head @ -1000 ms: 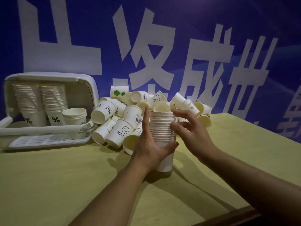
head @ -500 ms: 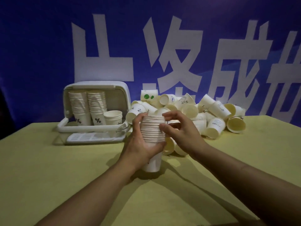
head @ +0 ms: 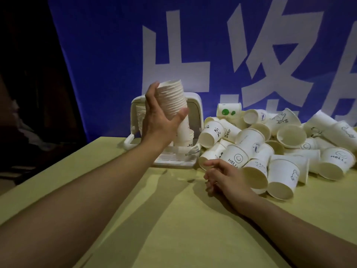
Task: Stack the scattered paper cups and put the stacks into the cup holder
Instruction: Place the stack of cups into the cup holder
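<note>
Before one cup holder (head: pixel 197 105), left hand (head: pixel 158 120) grips one stack (head: pixel 172 99).

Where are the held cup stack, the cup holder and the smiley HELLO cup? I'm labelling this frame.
held cup stack (head: pixel 172 99): head view, on its ribbed rims.
cup holder (head: pixel 197 105): head view, on its white right wall.
smiley HELLO cup (head: pixel 234 156): head view, on its printed side.

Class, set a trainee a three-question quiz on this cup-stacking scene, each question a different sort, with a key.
1. True or false: the right hand holds a cup.
2. Which hand grips the stack? A left, B right, C both.
3. Fill in: the stack is raised in front of the white ____.

Key: 1 false, it rests on the table beside the loose cups; 2 A, the left hand; 3 holder.
</note>
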Motion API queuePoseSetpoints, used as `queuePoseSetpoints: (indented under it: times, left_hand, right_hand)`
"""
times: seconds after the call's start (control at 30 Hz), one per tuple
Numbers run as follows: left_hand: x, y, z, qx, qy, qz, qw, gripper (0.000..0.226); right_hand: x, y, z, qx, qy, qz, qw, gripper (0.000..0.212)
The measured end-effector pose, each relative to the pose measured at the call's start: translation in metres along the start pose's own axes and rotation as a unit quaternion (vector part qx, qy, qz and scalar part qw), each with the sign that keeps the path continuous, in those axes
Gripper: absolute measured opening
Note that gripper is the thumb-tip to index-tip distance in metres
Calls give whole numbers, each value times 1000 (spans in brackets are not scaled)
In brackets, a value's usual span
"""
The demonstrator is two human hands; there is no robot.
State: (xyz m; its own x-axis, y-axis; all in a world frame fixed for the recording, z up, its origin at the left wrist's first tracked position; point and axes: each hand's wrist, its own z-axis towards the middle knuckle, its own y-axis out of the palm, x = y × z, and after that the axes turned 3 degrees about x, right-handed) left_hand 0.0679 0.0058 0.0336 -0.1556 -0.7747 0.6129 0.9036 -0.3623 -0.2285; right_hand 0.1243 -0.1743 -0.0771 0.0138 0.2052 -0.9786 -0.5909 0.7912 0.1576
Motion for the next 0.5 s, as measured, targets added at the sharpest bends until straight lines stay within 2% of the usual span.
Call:
queuePoseSetpoints:
  times: [0.07,0.3,0.4,0.5]
  left_hand:
    - [-3,11,13,4,10,4,1000,89]
    - [-30,46,16,-13,3,37,999,84]
    - [-46,55,2,-95,-41,118,988,79]
    - [-59,59,-8,-175,-71,187,964,87]
  right_hand:
    - [1,-1,1,6,10,25,1000,25]
    - [3,-2,4,9,2,9,1000,23]
    - [4,-2,5,-2,4,-3,1000,23]
    - [5,-3,5,-10,-5,-30,999,23]
